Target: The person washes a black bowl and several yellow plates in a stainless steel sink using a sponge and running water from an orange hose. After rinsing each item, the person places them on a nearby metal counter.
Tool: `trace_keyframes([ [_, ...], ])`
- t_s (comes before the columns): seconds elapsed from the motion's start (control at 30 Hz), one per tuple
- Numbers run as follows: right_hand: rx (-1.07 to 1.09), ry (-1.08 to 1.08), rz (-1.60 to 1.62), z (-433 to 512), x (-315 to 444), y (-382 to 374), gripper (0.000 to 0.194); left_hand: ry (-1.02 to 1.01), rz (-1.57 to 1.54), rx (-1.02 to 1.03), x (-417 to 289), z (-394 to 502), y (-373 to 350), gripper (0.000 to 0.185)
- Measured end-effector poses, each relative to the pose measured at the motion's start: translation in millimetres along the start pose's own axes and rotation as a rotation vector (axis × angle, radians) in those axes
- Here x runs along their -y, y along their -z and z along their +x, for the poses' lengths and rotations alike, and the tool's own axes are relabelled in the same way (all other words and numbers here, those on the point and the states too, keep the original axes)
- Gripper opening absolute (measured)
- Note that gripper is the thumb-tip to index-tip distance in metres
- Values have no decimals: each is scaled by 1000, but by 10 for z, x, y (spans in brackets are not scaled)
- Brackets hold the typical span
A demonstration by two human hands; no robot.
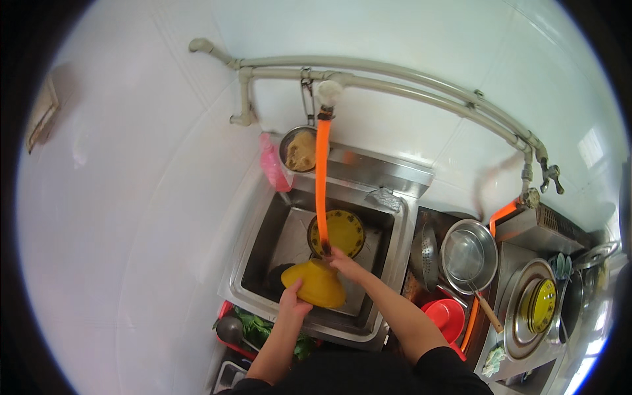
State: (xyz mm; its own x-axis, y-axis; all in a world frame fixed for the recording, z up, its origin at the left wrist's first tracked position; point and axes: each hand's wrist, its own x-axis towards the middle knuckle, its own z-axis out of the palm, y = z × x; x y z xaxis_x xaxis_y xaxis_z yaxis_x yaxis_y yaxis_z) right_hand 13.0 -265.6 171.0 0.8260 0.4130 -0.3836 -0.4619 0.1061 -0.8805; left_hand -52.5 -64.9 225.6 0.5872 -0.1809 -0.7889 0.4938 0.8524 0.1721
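Observation:
My left hand (295, 299) grips the near left edge of a yellow bowl (316, 285), which is tilted with its underside towards me above the steel sink (363, 332). Beside the bowl's upper right rim, my right hand (343, 263) is at the lower end of an orange hose (322, 182); its fingers are partly hidden, so its grip is unclear. The hose hangs from a pipe fitting on the wall. A yellow plate or bowl with a dark patterned rim (340, 232) lies in the sink just beyond my hands. A dark round thing (279, 276) is partly hidden behind the held bowl.
A pink plastic bottle (274, 165) and a strainer (301, 149) holding a tan cloth or sponge are at the sink's back left. Steel pans (469, 256) and a red plastic dipper (446, 318) stand right. Leafy greens (254, 323) and a ladle (229, 330) lie near left. Pipes (395, 81) cross the wall.

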Motion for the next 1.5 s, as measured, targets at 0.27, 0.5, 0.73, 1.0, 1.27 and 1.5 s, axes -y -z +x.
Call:
trace_keyframes([
  [0.27,-6,63,-480,-857,-407,-131,56,-192,61,53,36,-640,-658,35],
  [0.5,-748,162,227,-1337,-36,-267,27,-243,528,678,939,-1121,-1420,47],
  [0.73,-1166,570,617,-2293,227,732,32,-315,736,762,1018,-335,-1140,20],
  [1.0,-1912,962,527,-4335,505,2133,19,-251,848,-369,674,1538,-39,52],
  [1.27,-2132,812,928,-5250,274,2897,28,-149,1059,-345,610,1984,50,64],
  [1.5,-2027,819,1025,-5364,169,2877,23,-27,814,-327,499,2089,28,41],
])
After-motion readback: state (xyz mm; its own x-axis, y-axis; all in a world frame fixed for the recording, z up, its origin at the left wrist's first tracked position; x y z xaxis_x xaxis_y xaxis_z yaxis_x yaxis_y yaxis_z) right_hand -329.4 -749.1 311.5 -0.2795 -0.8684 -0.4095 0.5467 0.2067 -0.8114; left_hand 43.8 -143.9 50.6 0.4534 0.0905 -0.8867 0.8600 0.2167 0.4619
